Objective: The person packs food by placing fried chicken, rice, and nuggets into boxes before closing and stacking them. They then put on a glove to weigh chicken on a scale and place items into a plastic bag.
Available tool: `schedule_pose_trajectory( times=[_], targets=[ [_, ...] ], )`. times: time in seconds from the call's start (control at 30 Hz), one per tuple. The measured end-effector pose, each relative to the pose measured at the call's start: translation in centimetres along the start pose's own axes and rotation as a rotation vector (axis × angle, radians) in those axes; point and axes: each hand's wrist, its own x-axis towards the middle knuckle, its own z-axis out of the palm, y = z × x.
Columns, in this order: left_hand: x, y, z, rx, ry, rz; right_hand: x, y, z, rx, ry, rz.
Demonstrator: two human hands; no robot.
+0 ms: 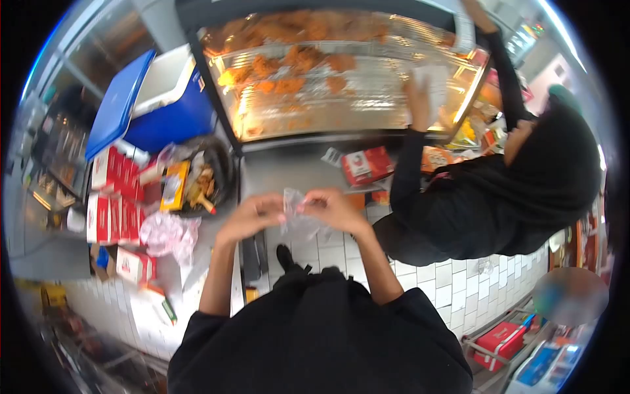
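A small clear plastic bag hangs between my two hands in front of my body. My left hand pinches its left edge with the fingertips. On the other edge, my right hand grips the plastic near the top between thumb and fingers. The bag looks thin and crumpled; whether anything is inside cannot be made out. Beyond my hands lies the metal counter, with a red and white box on it.
Behind the counter stands a lit glass cabinet with fried food. A co-worker in black reaches into it at right. At left are a blue cooler, a black bowl, red boxes and pink crumpled plastic.
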Motion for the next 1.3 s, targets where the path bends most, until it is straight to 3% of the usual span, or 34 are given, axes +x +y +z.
schedule_pose_trajectory(
  times=[0.03, 0.1, 0.17, 0.27, 0.33, 0.5, 0.57, 0.7, 0.77, 0.8, 0.87, 0.9, 0.97, 1.1, 1.17, 1.2, 1.27, 1.3],
  targets=[
    [0.5, 0.3, 2.0, 0.086, -0.017, -0.058, -0.6, 0.1, -0.8, -0.04, -0.027, -0.076],
    [0.9, 0.6, 4.7, 0.172, 0.112, 0.031, -1.6, 0.9, -2.5, -0.097, -0.012, -0.131],
    [1.0, -0.2, 6.4, 0.023, 0.116, 0.01, -2.9, 1.4, -3.5, -0.135, -0.01, -0.174],
    [0.7, -2.2, 8.6, -0.155, 0.185, -0.005, -4.4, 2.1, -4.4, -0.171, 0.041, -0.171],
    [0.2, -3.1, 9.9, -0.123, 0.243, -0.002, -5.2, 2.9, -4.4, -0.088, -0.015, -0.146],
    [-0.7, -3.2, 12.9, -0.121, 0.311, -0.013, -6.5, 3.9, -3.3, -0.089, 0.106, -0.095],
    [-0.9, -4.5, 13.1, -0.188, 0.382, -0.057, -7.0, 4.4, -2.0, -0.439, 0.516, -0.333],
    [-0.9, -4.4, 14.2, -0.306, 0.519, -0.021, -10.0, 0.7, -0.8, -0.736, 0.736, -0.52],
    [-1.3, -4.2, 14.8, -0.382, 0.547, -0.041, -11.3, 1.5, 1.7, -0.538, 0.517, -0.33],
    [-1.4, -4.3, 15.0, -0.383, 0.545, -0.044, -11.7, 2.8, 2.8, -0.539, 0.518, -0.326],
    [-1.4, -4.4, 15.2, -0.336, 0.507, -0.007, -11.5, 5.9, 3.7, 0.025, 0.403, -0.099],
    [-1.3, -4.5, 15.2, -0.338, 0.507, -0.005, -11.5, 5.9, 3.3, 0.022, 0.404, -0.1],
    [-1.8, -4.7, 14.8, -0.305, 0.412, 0.03, -11.5, 5.9, 2.3, 0.564, 0.289, 0.057],
    [-2.5, -5.3, 13.6, -0.314, 0.388, 0.0, -10.8, 8.8, 2.1, 0.636, 0.511, 0.024],
    [-3.0, -5.7, 12.9, 0.123, 0.407, -0.111, -10.6, 8.7, 2.2, 0.248, 0.609, 0.001],
    [-3.1, -4.6, 13.6, 0.117, 0.409, -0.114, -10.7, 8.1, 2.4, 0.244, 0.606, 0.006],
    [-3.3, -0.7, 15.4, 0.585, 0.888, 0.271, -10.8, 5.6, 3.2, -0.045, 0.606, -0.076],
    [-3.7, 0.0, 15.4, 0.58, 0.889, 0.274, -10.6, 5.1, 3.5, -0.05, 0.607, -0.077]
  ],
)
